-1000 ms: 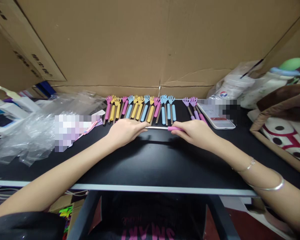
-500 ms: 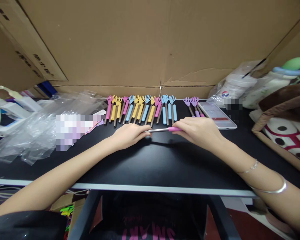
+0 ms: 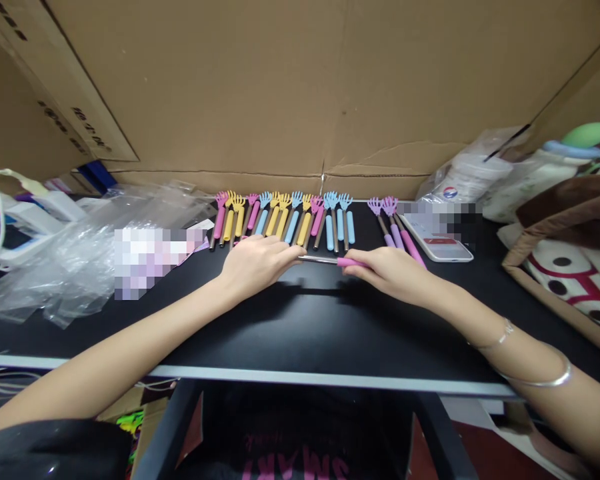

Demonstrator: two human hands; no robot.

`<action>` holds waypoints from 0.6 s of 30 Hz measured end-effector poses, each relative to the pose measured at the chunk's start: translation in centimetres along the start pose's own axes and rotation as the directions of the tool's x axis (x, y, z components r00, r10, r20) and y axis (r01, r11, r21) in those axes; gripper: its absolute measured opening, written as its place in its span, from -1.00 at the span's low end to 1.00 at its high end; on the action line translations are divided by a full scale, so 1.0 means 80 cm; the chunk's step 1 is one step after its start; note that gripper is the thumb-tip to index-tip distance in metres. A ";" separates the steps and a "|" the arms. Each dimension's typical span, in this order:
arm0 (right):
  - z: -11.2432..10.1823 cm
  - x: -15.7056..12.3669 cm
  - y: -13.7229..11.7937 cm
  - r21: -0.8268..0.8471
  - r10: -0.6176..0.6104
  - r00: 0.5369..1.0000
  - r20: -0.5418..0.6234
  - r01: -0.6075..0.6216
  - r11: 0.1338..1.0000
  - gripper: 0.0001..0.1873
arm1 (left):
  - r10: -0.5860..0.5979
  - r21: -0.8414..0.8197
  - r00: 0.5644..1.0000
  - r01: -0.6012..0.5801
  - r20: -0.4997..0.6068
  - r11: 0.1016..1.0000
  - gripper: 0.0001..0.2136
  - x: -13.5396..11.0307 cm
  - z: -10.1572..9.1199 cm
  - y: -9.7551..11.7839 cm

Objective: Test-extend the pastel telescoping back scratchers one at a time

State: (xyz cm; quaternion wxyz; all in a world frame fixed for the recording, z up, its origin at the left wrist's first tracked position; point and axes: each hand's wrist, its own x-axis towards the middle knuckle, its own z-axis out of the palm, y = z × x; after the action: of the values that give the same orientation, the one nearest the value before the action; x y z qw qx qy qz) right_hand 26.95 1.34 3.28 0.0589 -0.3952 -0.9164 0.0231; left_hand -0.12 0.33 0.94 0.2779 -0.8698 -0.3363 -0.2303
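A back scratcher (image 3: 347, 261) with a thin metal rod and a pink grip is held level between my two hands, just above the desk. My left hand (image 3: 257, 267) is closed around its left end and hides most of it; a bit of pink shows behind the knuckles. On the pink grip, my right hand (image 3: 395, 273) is closed, covering the grip's far end. Behind my hands lies a row of back scratchers (image 3: 283, 220) in pink, yellow and blue, claw heads pointing away. Right of that row are purple back scratchers (image 3: 389, 220) beside a pink grip (image 3: 412, 249).
A phone (image 3: 440, 243) lies beyond my right hand. Clear plastic bags (image 3: 80, 247) cover the left of the black desk (image 3: 300, 340). A bagged cup (image 3: 473, 177) and a brown-trimmed bag (image 3: 530, 233) stand at right. Cardboard (image 3: 230, 87) walls the back.
My left hand has turned from a fingertip hold to a fuller grip around the back scratcher's left end. My right hand has lowered slightly, uncovering more of the pink grip lying by the phone.
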 end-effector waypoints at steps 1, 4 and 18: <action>-0.001 0.001 -0.001 0.040 0.003 0.999 0.034 -0.004 0.999 -0.58 | 0.005 -0.001 1.000 -0.005 -0.015 1.000 -0.73 0.001 0.000 0.001; -0.004 0.002 -0.003 0.047 0.035 0.995 0.091 -0.040 0.998 -0.60 | -0.003 -0.019 1.000 0.003 -0.013 1.000 -0.76 0.001 0.002 0.004; -0.006 -0.008 -0.008 -0.370 -0.124 0.977 -0.176 0.051 0.928 -0.49 | -0.080 -0.355 0.857 0.294 0.509 0.887 -0.69 0.006 0.001 0.010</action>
State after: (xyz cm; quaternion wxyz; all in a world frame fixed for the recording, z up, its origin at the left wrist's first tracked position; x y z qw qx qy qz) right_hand 26.98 0.41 3.77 0.0756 -0.3582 -0.9113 -0.1884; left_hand 0.80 0.11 0.90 -0.0328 -0.9004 -0.4219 -0.1009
